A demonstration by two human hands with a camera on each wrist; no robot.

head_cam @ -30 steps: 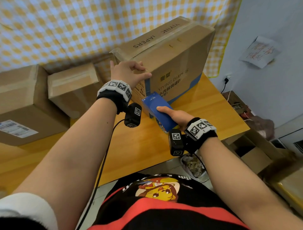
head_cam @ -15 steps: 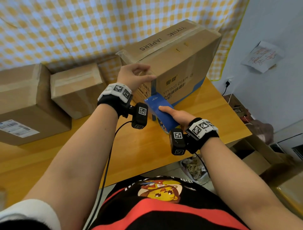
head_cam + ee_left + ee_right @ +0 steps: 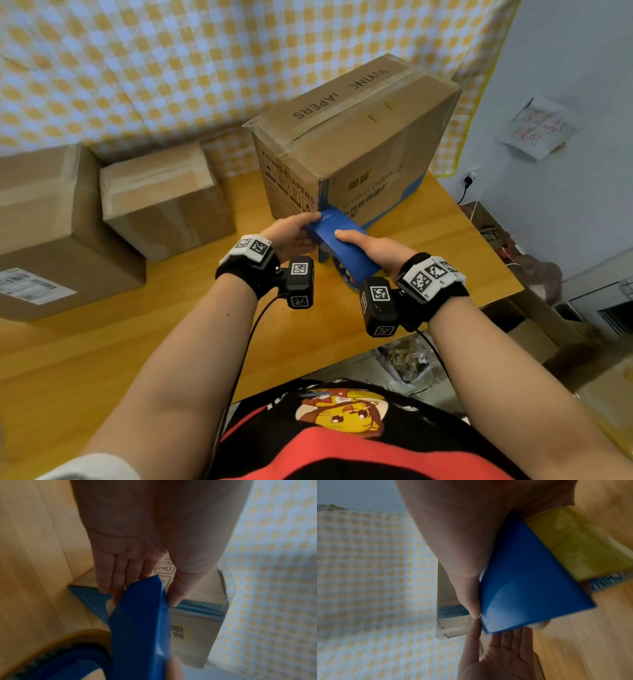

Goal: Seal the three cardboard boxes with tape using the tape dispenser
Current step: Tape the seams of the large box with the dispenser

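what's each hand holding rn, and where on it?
Right hand grips the blue tape dispenser round its rear body, thumb on top. Left hand touches its front end with straight fingers, thumb on the other side; it grips nothing.

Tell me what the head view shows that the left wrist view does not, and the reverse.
Only the head view shows the two plain boxes left of the diaper box, the taped top of the diaper box, and the right hand gripping the dispenser. Only the left wrist view shows the tape roll under the blue cover. Both show the left hand at the front end of the tape dispenser, the diaper box and the wooden table.
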